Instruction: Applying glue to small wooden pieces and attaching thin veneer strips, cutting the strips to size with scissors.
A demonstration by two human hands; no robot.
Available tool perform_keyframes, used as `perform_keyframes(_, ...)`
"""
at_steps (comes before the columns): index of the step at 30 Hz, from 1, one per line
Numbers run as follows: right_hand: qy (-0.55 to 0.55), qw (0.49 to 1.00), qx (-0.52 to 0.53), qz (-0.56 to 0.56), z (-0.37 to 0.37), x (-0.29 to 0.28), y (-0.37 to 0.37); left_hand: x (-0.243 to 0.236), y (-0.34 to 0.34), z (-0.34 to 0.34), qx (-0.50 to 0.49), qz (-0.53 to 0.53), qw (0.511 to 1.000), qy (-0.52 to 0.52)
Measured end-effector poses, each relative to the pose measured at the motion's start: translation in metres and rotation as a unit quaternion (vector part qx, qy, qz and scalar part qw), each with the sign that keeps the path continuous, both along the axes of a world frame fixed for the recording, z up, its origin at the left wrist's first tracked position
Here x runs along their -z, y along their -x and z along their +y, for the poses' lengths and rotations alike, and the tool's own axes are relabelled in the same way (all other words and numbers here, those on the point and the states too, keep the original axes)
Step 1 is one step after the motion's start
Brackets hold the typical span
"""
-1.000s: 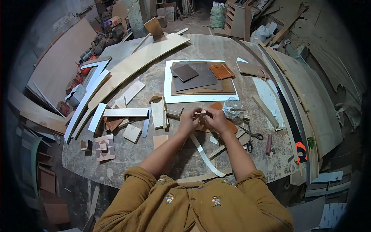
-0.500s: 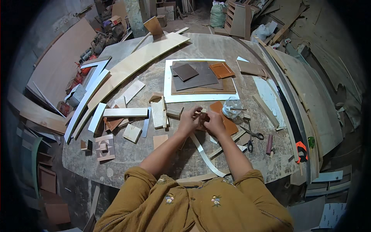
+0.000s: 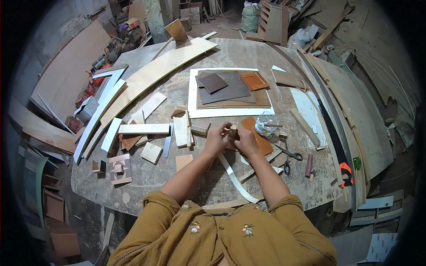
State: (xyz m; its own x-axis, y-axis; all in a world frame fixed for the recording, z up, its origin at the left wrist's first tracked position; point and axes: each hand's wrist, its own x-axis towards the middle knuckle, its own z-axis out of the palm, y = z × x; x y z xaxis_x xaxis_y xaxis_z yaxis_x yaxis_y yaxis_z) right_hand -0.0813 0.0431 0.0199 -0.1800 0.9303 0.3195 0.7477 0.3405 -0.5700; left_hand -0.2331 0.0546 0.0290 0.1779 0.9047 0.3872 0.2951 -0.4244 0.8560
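Observation:
Over the middle of the workbench my two hands are close together, fingers closed around a small pale wooden piece (image 3: 233, 127). My left hand (image 3: 216, 140) pinches it from the left, and my right hand (image 3: 246, 142) from the right. Fingers cover most of the piece, so its full shape is hidden. Part of a brown panel (image 3: 263, 144) lies beside and under my right hand. A white edging strip (image 3: 234, 177) curves across the bench between my forearms. Left of my hands are a small wooden block (image 3: 200, 130) and a pale wooden assembly (image 3: 181, 130).
Scissors (image 3: 290, 154), a clear plastic container (image 3: 266, 124) and a brown cylinder (image 3: 309, 165) lie to the right. An orange-handled saw (image 3: 346, 174) rests along the right edge. Dark panels (image 3: 226, 91) are stacked on a white board (image 3: 193, 104) ahead. Long planks (image 3: 151, 77) stretch along the left.
The fingers of my right hand have shifted slightly around the small wooden piece. Everything else on the bench stays in place.

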Motion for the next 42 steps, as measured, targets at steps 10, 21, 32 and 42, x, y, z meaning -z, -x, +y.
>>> perform_keyframes(10, 0.018, 0.997, -0.003, 0.081, 0.002, 0.003, -0.006, 0.001, 0.004, 0.002, 0.012, 0.024, 0.999, 0.03)
perform_keyframes(21, 0.029, 0.953, 0.077, 0.291, 0.002, 0.035, -0.035, -0.007, 0.02, -0.009, -0.014, -0.067, 0.993, 0.099)
perform_keyframes(32, -0.002, 0.952, 0.162, 0.26, -0.11, -0.017, -0.07, -0.001, 0.132, -0.109, -0.115, -0.183, 0.965, 0.149)
perform_keyframes(42, 0.081, 0.95, 0.162, 0.254, -0.2, -0.013, -0.06, 0.004, 0.124, -0.188, -0.051, -0.102, 0.965, 0.238)
